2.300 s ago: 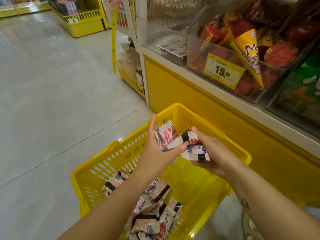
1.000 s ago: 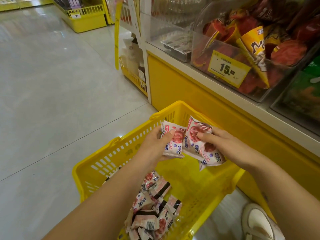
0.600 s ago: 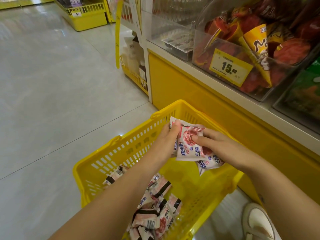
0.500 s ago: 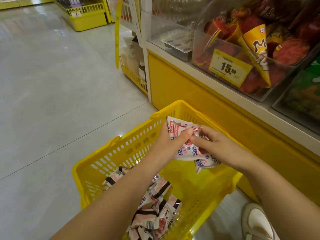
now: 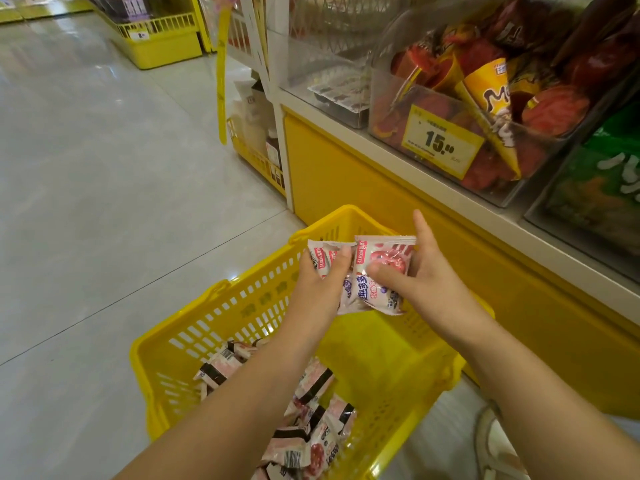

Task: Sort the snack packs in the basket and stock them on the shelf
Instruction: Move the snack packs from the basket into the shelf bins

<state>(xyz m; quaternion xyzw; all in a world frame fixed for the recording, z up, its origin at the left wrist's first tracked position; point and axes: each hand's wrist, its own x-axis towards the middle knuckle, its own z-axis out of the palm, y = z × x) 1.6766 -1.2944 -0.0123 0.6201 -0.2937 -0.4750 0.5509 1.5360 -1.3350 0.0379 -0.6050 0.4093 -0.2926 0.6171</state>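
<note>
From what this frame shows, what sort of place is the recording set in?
Most likely a snack or grocery shop aisle: a yellow price tag reading 15 sits on a clear shelf bin of wrapped snacks, and a yellow shopping basket holds snack packs.

The snack packs (image 5: pixel 379 252), bunched together half a second ago, now stand side by side, fronts showing; the left grip (image 5: pixel 322 280) holds one, the right grip (image 5: pixel 427 271) the other, forefinger now raised.
</note>
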